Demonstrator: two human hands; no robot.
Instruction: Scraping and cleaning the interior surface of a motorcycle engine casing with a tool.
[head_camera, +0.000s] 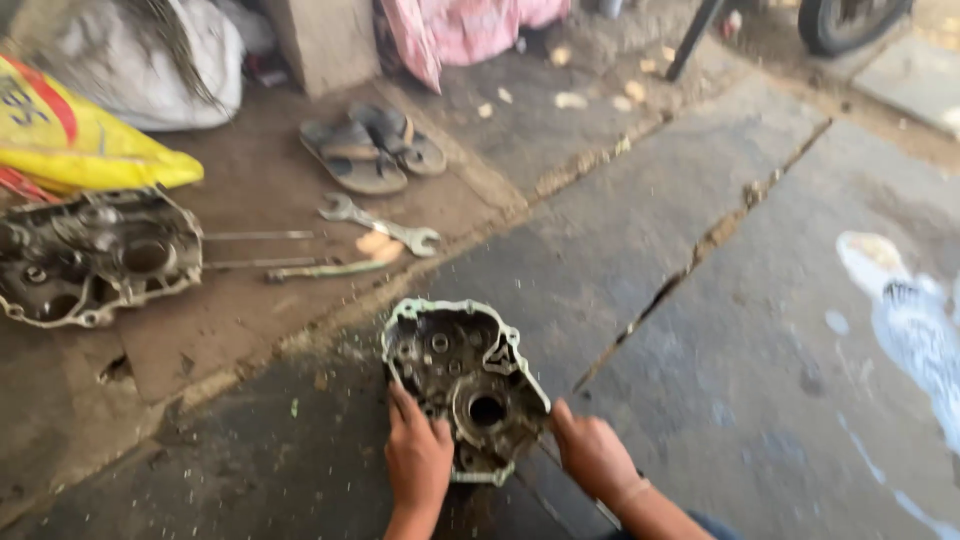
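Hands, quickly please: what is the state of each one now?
Left hand: fingers spread, resting on the engine case half, not gripping.
Right hand: loosely curled at the case's edge, holding nothing clearly.

Daylight, even and soft; I see no hard shadows around either hand. Brightest patch: pale floor (905, 300) far right of my right hand (592, 455), near washed out. Whole frame slightly motion-blurred; edges above my left hand (418, 455) smear most. Lower left floor dim, detail muddy.
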